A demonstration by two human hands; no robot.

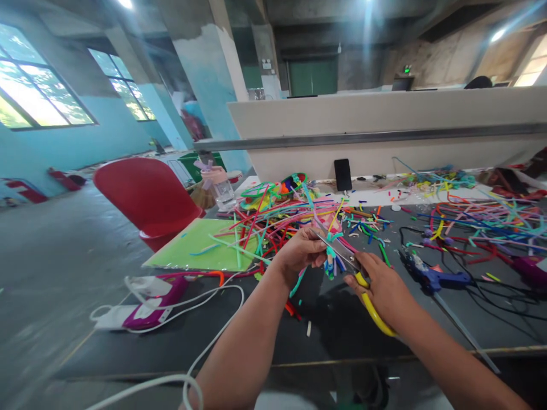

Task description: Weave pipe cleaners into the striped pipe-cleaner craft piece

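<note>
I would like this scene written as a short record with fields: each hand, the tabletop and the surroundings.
Left hand: left hand holds a small colourful bundle
Right hand: right hand holds yellow-handled scissors, blades at the bundle
Table, middle: heap of loose pipe cleaners
Table, left: green sheet, purple power strip
Table, right: blue glue gun
Table, back: dark phone
Beyond table, left: red chair

I see scissors [352, 262] with smooth metal blades [342, 249] and plastic handles [376, 316], fuzzy-looking stems [294, 213], a matt table [149, 353], and a smooth plastic chair [141, 193].
</note>
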